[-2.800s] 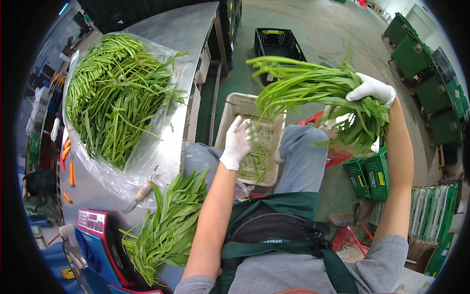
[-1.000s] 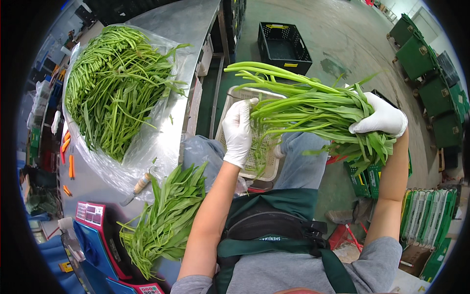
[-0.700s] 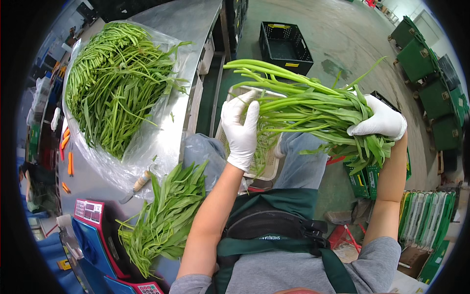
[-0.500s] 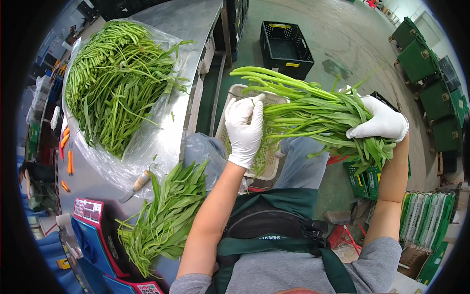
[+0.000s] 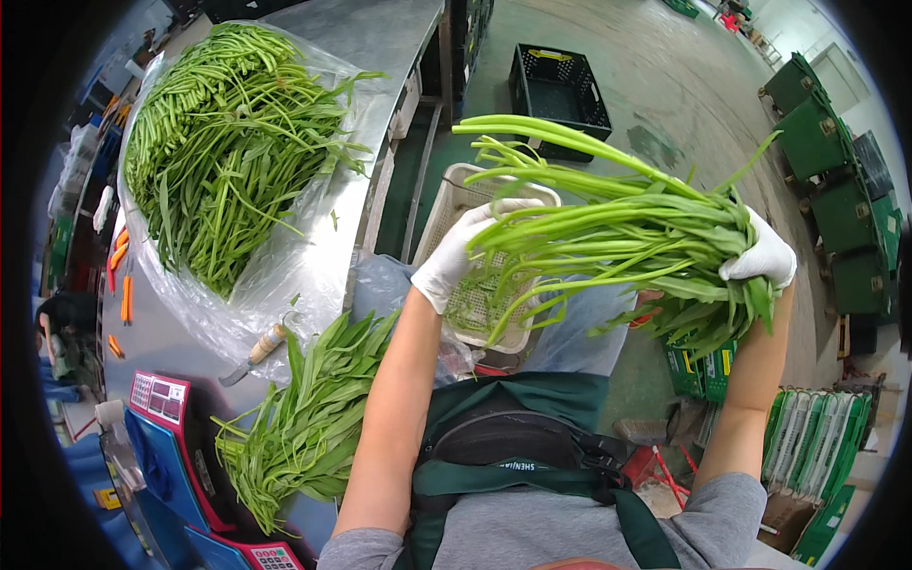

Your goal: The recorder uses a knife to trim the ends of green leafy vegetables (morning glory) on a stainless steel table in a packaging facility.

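Observation:
A loose bunch of water spinach (image 5: pixel 617 228) is held across my front, its stems pointing left and its leaves hanging right. My white-gloved right hand (image 5: pixel 768 255) grips the leafy end. At the stem ends is my gloved left hand (image 5: pixel 446 258); the stems cover most of its fingers, so its grip cannot be made out. Below the bunch stands a pale plastic basket (image 5: pixel 432 223) with green scraps inside. A large water spinach heap (image 5: pixel 237 161) lies on clear plastic on the metal table, and a smaller pile (image 5: pixel 313 413) lies nearer me.
A wooden-handled knife (image 5: pixel 255 355) lies beside the smaller pile. Red-and-blue scales (image 5: pixel 176 446) stand at the table's near left. A black crate (image 5: pixel 560 95) sits on the floor ahead, with green wheeled bins (image 5: pixel 826 152) along the right.
My right hand has turned and tilted the bunch, and its stems have fanned out. My left hand has shifted down and left, with its fingers now behind the stem ends.

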Motion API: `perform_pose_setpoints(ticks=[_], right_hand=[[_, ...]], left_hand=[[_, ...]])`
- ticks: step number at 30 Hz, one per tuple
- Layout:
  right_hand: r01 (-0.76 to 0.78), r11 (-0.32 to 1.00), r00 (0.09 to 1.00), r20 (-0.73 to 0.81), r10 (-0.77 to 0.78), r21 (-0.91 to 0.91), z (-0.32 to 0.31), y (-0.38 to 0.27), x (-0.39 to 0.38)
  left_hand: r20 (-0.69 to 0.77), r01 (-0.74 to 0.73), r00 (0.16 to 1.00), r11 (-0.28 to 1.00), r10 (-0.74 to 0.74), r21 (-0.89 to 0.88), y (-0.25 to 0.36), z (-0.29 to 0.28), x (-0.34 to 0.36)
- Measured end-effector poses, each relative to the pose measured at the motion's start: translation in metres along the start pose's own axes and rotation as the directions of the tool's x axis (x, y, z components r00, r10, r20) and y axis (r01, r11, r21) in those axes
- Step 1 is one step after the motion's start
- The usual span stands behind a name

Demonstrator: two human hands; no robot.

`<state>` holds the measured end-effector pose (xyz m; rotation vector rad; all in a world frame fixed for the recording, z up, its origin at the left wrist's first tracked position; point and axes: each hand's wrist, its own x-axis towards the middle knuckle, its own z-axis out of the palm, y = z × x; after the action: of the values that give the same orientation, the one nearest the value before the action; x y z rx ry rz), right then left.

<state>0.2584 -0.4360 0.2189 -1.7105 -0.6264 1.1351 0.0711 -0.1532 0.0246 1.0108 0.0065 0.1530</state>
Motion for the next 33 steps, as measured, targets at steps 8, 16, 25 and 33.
perform_pose_setpoints(ticks=[8,16,25,33], right_hand=[[0.027,0.982,0.998,0.045,-0.036,0.189,-0.015,0.017,0.013],[0.008,0.980,0.997,0.075,-0.024,0.200,-0.017,0.020,0.016],[0.016,0.982,0.998,0.053,-0.026,0.188,-0.018,0.027,0.018],[0.055,0.993,0.998,-0.026,-0.053,0.100,-0.010,0.018,0.025]], left_hand=[[0.213,-0.027,0.967,0.890,0.138,-0.454,0.025,0.021,-0.021],[0.087,0.051,0.995,0.988,-0.039,-0.145,0.044,0.033,-0.024],[-0.094,0.053,0.992,0.957,-0.083,-0.285,0.018,0.012,-0.024],[0.126,0.201,0.972,0.423,-0.199,-0.883,-0.051,-0.002,-0.010]])
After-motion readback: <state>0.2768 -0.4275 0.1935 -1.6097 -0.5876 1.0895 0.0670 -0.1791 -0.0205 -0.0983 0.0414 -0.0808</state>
